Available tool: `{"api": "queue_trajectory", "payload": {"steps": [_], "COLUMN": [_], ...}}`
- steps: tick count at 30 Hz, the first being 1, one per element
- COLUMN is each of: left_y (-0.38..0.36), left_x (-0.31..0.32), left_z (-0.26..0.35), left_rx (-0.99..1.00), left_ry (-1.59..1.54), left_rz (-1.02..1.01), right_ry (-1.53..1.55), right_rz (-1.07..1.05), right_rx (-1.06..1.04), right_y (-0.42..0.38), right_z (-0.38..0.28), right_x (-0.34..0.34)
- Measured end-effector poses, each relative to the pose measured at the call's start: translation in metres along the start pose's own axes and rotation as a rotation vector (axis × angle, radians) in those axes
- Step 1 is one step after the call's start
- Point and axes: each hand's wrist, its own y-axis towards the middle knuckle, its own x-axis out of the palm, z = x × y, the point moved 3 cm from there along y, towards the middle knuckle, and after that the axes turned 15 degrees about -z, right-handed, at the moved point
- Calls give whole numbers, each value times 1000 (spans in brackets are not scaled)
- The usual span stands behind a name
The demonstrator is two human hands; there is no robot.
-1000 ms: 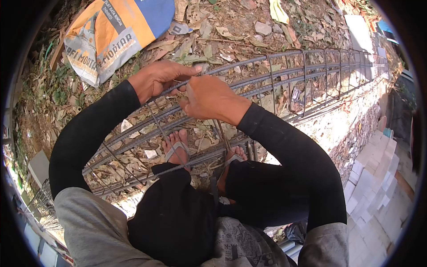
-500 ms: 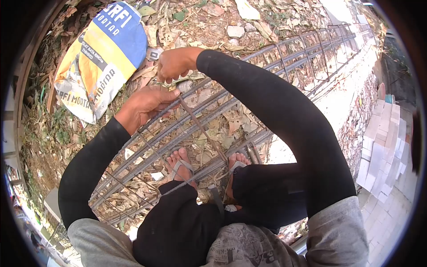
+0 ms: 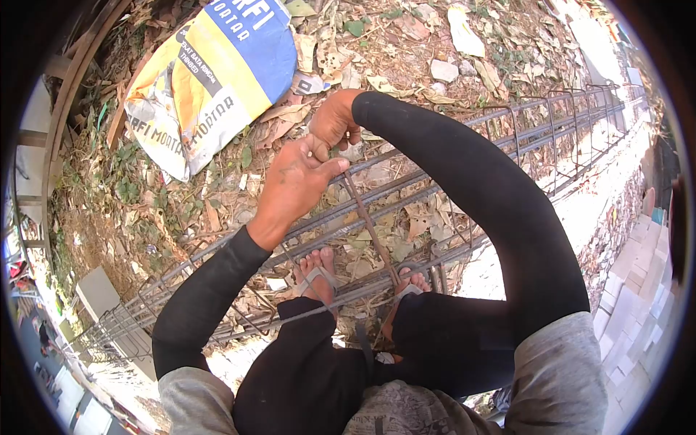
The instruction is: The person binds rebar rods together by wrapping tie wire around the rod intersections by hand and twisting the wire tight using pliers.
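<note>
My left hand [image 3: 296,180] and my right hand [image 3: 335,122] meet just above the far top edge of a long steel rebar cage [image 3: 377,196]. The left fingers are pinched close to the right hand, and its thumb reaches toward the bar beside a rusty stirrup [image 3: 365,215]. Curled fingers form the right hand, bent down at the wrist. Whatever lies between the fingers is too small or hidden to make out. The cage runs diagonally across the ground, over and around my sandalled feet [image 3: 317,275].
A torn blue, yellow and white mortar bag [image 3: 217,80] lies beyond the cage among dry leaves. Pale stones [image 3: 444,70] sit at the back. Stacked light blocks [image 3: 629,290] stand at right, and a grey block [image 3: 98,291] at left.
My left hand has come up off the bar to meet the right hand, its back now turned upward. The right hand has twisted at the wrist. The view has shifted, moving the scene rightward.
</note>
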Motion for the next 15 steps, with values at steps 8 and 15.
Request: {"api": "queue_trajectory", "payload": {"steps": [8,15], "left_y": [-9,-15], "left_x": [11,16], "left_z": [2,2], "left_rx": [102,81], "left_ry": [81,59], "left_rz": [167,253], "right_ry": [-190,-26], "right_rz": [-30,-119], "right_rx": [57,-111], "right_y": [-14,-9], "right_z": [-20,-3], "right_x": [0,4]}}
